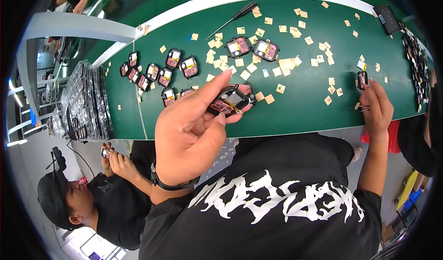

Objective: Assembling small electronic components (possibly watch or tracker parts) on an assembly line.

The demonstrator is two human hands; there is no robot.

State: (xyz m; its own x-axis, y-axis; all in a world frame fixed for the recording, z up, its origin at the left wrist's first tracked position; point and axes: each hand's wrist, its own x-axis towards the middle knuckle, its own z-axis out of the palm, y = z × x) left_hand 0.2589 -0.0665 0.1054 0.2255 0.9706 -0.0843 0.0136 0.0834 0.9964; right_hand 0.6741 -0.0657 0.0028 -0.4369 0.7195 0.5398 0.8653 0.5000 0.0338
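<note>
My left hand (187, 126), closed in a pinch, holds up an open watch case (229, 100) with a pink circuit board and a silver cell. Just behind it shows part of another dark case (250, 94); whether it is held or lies on the table, I cannot tell. Toward the right, my right hand (379, 105) has its fingertips closed on a small open watch case (362, 79). Above that case is a white square piece with a yellow strip (362, 65). Something thin and metallic pokes out under the right fingers, too small to name.
Several open watch cases (164, 77) lie on the green table (295, 117), with two more (266, 50) farther back. Small beige squares (286, 65) are scattered about. A screwdriver (243, 11) and a black box (386, 20) lie beyond. Wrapped trays (85, 101) and a seated co-worker (110, 209) are left.
</note>
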